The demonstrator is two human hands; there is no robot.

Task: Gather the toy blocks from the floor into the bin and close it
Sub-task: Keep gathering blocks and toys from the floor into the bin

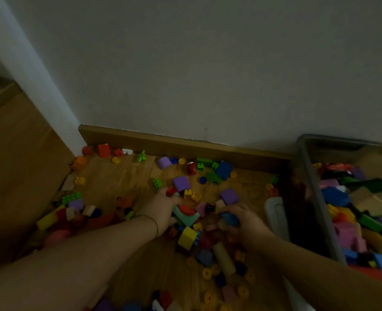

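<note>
Head view: the right grip (244, 221) is curling round a blue block (230, 218). The left grip (165, 208) is clutching teal and red blocks (185, 213) on the floor (122, 176). The bin (320, 198) is sitting open just to the right, nearest the right grip.

The left forearm (84, 250) reaches in from the lower left of the frame and the right forearm (320, 270) from the lower right, both bare. The left grip (163, 207) lies palm down at centre with its fingers bent downward; whether they clasp anything is unclear. The right grip (246, 223), near it and blurred, curls round a blue block (230, 218).
</note>
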